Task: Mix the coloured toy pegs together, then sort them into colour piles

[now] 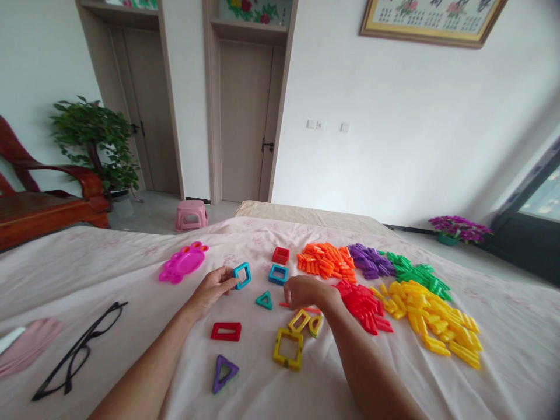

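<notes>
My left hand (217,284) pinches a blue square magnetic tile (242,276) by its left edge, tilted above the cloth. My right hand (300,293) is curled downward with its fingers together, close to a blue square tile stack (277,275); whatever it grips, if anything, is hidden. Below it lies a thin red-orange stick (311,310). Between my hands lies a teal triangle tile (264,300), with a red square tile (280,255) farther back. Nearer me are a red rectangle tile (226,331), a purple triangle tile (224,374), a yellow square tile (276,354) and smaller yellow tiles (298,320).
Piles of orange (326,261), purple (371,261), green (417,274), red (362,306) and yellow pieces (431,318) cover the right side. A pink paw-shaped tray (184,262) sits back left. Black glasses (81,348) and a pink cloth (32,347) lie at left.
</notes>
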